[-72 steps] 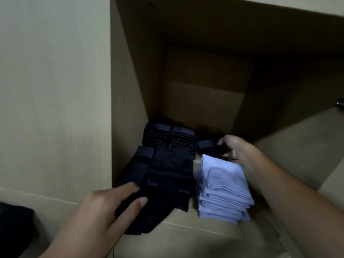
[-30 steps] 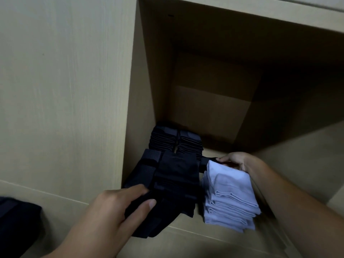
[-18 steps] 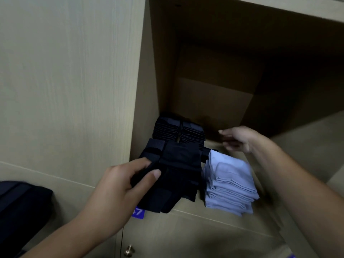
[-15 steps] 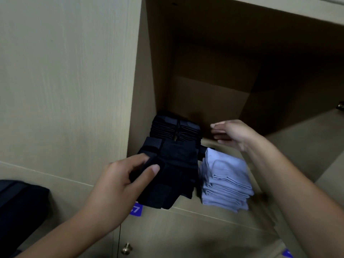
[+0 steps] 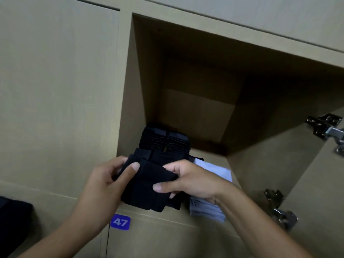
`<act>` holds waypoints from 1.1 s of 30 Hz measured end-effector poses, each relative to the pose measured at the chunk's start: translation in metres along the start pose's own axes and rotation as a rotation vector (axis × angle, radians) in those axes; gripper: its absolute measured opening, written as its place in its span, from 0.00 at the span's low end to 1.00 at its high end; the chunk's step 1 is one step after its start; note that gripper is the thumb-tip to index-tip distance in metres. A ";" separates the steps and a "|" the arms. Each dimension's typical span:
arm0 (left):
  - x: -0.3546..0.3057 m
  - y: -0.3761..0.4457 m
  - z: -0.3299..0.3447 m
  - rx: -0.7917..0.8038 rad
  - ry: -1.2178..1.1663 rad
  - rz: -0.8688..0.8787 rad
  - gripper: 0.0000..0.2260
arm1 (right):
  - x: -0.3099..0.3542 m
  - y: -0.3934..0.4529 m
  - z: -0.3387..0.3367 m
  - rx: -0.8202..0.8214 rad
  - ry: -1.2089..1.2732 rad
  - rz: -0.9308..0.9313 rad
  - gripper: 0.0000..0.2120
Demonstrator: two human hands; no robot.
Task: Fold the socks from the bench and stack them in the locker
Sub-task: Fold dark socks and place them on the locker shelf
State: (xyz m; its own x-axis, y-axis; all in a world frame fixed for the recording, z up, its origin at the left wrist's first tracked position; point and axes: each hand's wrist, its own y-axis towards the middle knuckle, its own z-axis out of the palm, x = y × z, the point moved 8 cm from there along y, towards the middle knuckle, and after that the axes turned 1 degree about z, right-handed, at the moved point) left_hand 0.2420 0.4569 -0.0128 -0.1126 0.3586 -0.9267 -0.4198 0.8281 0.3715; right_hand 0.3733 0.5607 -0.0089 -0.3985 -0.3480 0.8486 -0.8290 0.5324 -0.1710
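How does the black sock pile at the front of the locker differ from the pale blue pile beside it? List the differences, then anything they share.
1. Colour: the black sock pile is black; the pale blue pile is light blue.
2. Contact: the left hand and right hand both grip the black sock pile; neither grips the pale blue pile, which the right wrist partly hides.
3. Position: black lies left, pale blue right.

Shared: both are folded socks stacked at the front edge of the locker.

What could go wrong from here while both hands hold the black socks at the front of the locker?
1. The black sock bundle juts past the locker shelf edge; if the left hand or right hand lets go early, it may slide off.
2. The right forearm lies over the white sock stack near the edge and might drag it out.
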 end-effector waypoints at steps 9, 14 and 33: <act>0.003 0.007 0.005 0.101 -0.002 -0.069 0.03 | -0.010 0.000 -0.019 -0.158 0.405 -0.030 0.15; 0.015 0.009 0.008 0.087 0.032 -0.140 0.04 | -0.012 0.002 -0.024 -0.262 0.522 -0.052 0.17; 0.019 0.013 0.019 0.051 0.503 0.179 0.05 | -0.045 -0.008 -0.138 -0.814 0.581 0.035 0.15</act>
State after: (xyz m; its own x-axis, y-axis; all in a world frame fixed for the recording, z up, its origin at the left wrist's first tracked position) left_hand 0.2514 0.4821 -0.0244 -0.6015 0.2553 -0.7570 -0.3121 0.7972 0.5168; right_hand 0.4520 0.6790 0.0232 0.0164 -0.0064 0.9998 -0.2123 0.9772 0.0097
